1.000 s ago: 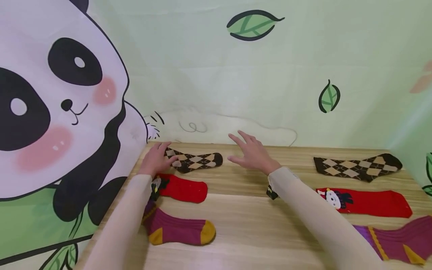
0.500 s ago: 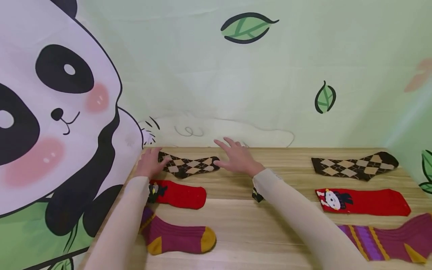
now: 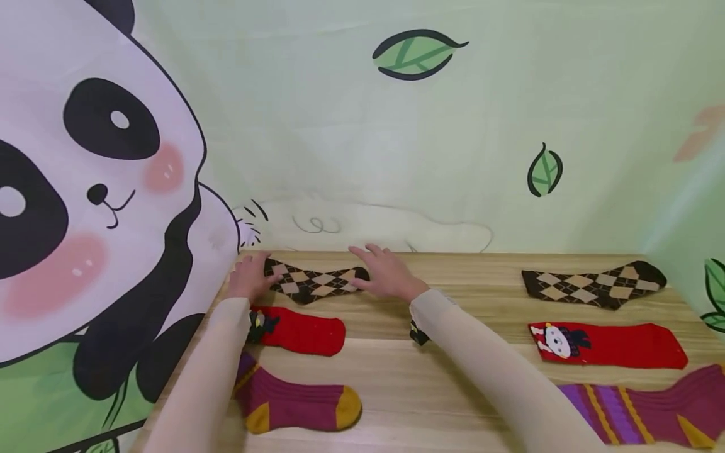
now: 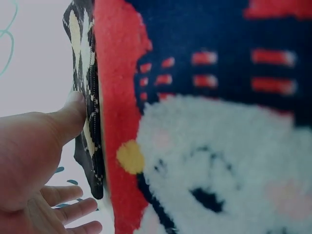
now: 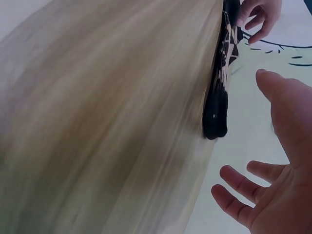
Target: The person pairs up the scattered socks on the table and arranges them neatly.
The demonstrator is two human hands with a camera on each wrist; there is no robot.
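Observation:
A brown-and-beige argyle sock [image 3: 317, 284] lies flat at the back left of the table. My left hand [image 3: 249, 275] is at its cuff end, fingers spread; in the left wrist view the thumb [image 4: 73, 114] appears to touch the sock. Beside the toe end is my right hand [image 3: 387, 272], its fingers extended and apart from the sock in the right wrist view. A red sock [image 3: 308, 330] with a cartoon figure lies just in front, its cuff partly hidden by my left wrist. Nearer still is a purple sock [image 3: 306, 399] with a mustard heel and toe.
On the right of the wooden table [image 3: 442, 402] lie another argyle sock [image 3: 595, 284], a red sock [image 3: 629, 345] and a purple striped sock [image 3: 657, 409], the last partly behind my right sleeve. A printed backdrop [image 3: 317, 126] with a panda rises behind and at both sides.
My right hand has moved left and down to the argyle sock's toe end. My left hand stays at the cuff end. The socks lie as before; the head view has shifted slightly.

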